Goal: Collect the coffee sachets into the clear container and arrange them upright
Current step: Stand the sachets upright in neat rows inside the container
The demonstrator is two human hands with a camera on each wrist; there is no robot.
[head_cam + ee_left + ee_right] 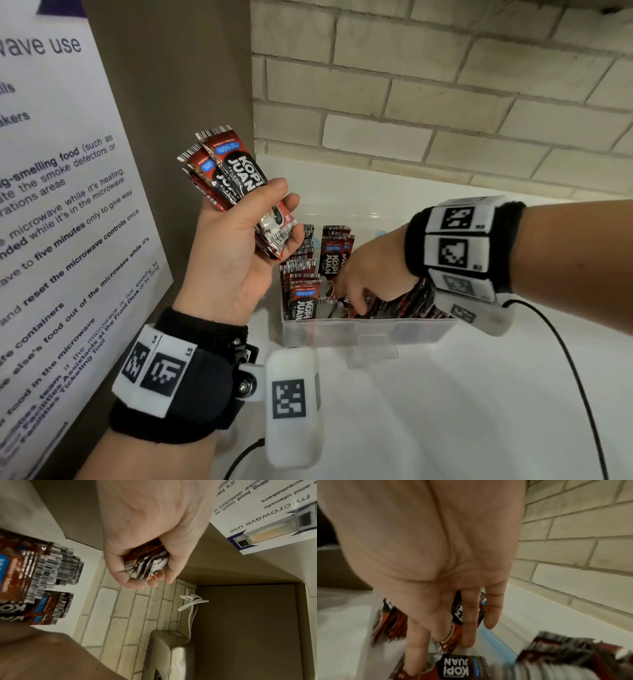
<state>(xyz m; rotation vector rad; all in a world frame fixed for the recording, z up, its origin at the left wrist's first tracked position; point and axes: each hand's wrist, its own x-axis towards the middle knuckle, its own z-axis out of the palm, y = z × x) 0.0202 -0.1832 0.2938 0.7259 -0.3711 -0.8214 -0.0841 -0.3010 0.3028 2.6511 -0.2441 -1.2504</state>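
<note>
My left hand (270,219) is raised to the left of the clear container (370,330) and grips a bundle of red-and-black coffee sachets (236,185), whose lower ends show between the fingers (147,563) in the left wrist view. Several sachets (305,274) stand upright in the container's left part; others lie tilted under my right hand (356,298). That hand reaches down into the container with fairly straight fingers (469,622) touching the sachets (455,669). I cannot see it gripping any of them.
The container sits on a white counter (445,394) in a corner. A brick wall (445,102) is behind it, a brown panel with a microwave-use poster (68,205) to the left. A metal appliance (168,655) and white cable (190,604) lie further along.
</note>
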